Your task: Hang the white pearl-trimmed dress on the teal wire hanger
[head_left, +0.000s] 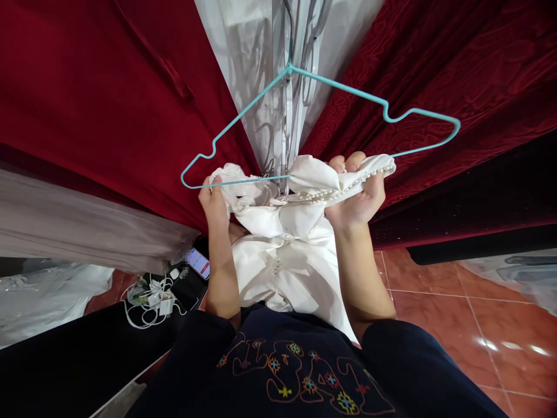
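A white dress (287, 273) with a pearl-beaded edge and small buttons down its middle hangs in front of my body. My left hand (214, 200) is closed on one gathered shoulder of it, at the left end of the bottom bar of a light-blue hanger (248, 110). On the other side, my right hand (359, 194) grips the pearl-trimmed shoulder, with fingers behind the cloth and thumb in front. The hanger's bar runs partly behind the white fabric. Its hook reaches up to a metal rail at the top centre.
Red garments (143, 81) hang at left, and a patterned dark red one (435, 69) at right. A phone (199, 263) and tangled white cables (150, 299) lie on a black surface at lower left. Red tiles (448, 313) cover the floor at right.
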Available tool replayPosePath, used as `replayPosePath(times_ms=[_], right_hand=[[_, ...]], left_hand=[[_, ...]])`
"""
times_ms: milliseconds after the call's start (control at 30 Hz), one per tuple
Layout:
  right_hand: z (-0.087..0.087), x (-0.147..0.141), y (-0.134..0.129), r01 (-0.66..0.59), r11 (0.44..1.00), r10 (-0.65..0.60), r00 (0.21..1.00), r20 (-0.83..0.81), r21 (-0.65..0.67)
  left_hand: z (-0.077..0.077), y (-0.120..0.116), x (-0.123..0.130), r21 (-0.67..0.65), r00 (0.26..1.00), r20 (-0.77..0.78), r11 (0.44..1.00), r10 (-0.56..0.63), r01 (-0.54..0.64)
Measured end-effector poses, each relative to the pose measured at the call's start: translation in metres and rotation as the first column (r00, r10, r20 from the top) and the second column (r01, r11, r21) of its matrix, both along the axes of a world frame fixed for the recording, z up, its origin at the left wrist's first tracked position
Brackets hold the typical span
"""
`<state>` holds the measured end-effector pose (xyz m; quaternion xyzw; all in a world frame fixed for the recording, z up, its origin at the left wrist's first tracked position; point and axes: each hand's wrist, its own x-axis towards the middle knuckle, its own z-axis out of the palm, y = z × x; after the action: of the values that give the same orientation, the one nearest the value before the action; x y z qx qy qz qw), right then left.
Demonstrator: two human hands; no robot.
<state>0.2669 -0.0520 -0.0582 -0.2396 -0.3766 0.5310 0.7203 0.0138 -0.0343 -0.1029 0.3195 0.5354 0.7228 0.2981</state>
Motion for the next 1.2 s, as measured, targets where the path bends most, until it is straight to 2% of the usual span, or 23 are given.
replayPosePath(times_ms=[67, 100, 167, 233, 267, 367, 400, 467, 567, 667, 767, 933, 1067, 1200], right_hand=[[-0.002, 0.0, 0.002, -0.021, 1.0, 0.022, 0.999, -0.047, 0.016], [-0.003, -0.001, 0.003, -0.027, 0.999, 0.029, 0.997, -0.072, 0.023], [-0.005, -0.002, 0.004, -0.022, 0.999, 0.027, 0.994, -0.104, 0.043], [-0.007, -0.003, 0.006, -0.008, 0.998, 0.015, 0.995, -0.103, 0.065], [-0.008, -0.004, 0.007, -0.004, 0.997, 0.011, 0.995, -0.098, 0.076], [-0.009, -0.005, 0.007, -0.001, 0.995, 0.01, 0.996, -0.085, 0.102], [-0.009, -0.006, 0.007, -0.003, 0.994, 0.012, 0.997, -0.083, 0.108], [-0.008, -0.006, 0.006, 0.006, 0.994, 0.001, 0.998, -0.07, 0.108], [-0.007, -0.004, 0.005, 0.046, 0.996, -0.046, 0.999, 0.0, 0.082], [-0.006, -0.001, 0.005, 0.09, 0.994, -0.097, 0.988, 0.116, 0.07], [-0.008, 0.001, 0.005, 0.069, 0.995, -0.081, 0.985, 0.154, 0.078], [-0.01, -0.001, 0.006, 0.024, 0.996, -0.03, 0.997, 0.065, 0.082], [-0.007, -0.004, 0.007, -0.029, 0.997, 0.031, 0.999, -0.028, 0.067], [-0.007, -0.005, 0.007, -0.043, 0.996, 0.05, 0.995, -0.091, 0.077]], left_hand=[[0.002, -0.006, -0.03, 0.037, 0.94, -0.325, 0.995, 0.099, -0.092], [0.008, -0.009, -0.043, 0.092, 0.89, -0.423, 0.985, 0.17, -0.144], [0.029, -0.016, -0.063, 0.189, 0.8, -0.523, 0.955, 0.294, -0.227], [0.058, -0.021, -0.07, 0.239, 0.759, -0.546, 0.935, 0.353, -0.263], [0.073, -0.022, -0.07, 0.244, 0.745, -0.57, 0.937, 0.348, -0.25], [0.11, -0.02, -0.058, 0.38, 0.659, -0.612, 0.893, 0.437, -0.24], [0.119, -0.018, -0.051, 0.412, 0.643, -0.626, 0.887, 0.442, -0.208], [0.129, -0.015, -0.034, 0.404, 0.64, -0.677, 0.91, 0.363, -0.089], [0.133, -0.013, -0.01, 0.317, 0.623, -0.76, 0.943, 0.188, 0.102], [0.126, -0.015, 0.001, 0.254, 0.641, -0.761, 0.955, 0.101, 0.151], [0.116, -0.018, -0.006, 0.213, 0.663, -0.742, 0.973, 0.101, 0.091], [0.105, -0.022, -0.024, 0.193, 0.605, -0.78, 0.981, 0.158, -0.008], [0.108, -0.021, -0.016, 0.27, 0.572, -0.798, 0.961, 0.188, 0.062], [0.111, -0.029, 0.006, 0.312, 0.629, -0.769, 0.926, 0.115, 0.212]])
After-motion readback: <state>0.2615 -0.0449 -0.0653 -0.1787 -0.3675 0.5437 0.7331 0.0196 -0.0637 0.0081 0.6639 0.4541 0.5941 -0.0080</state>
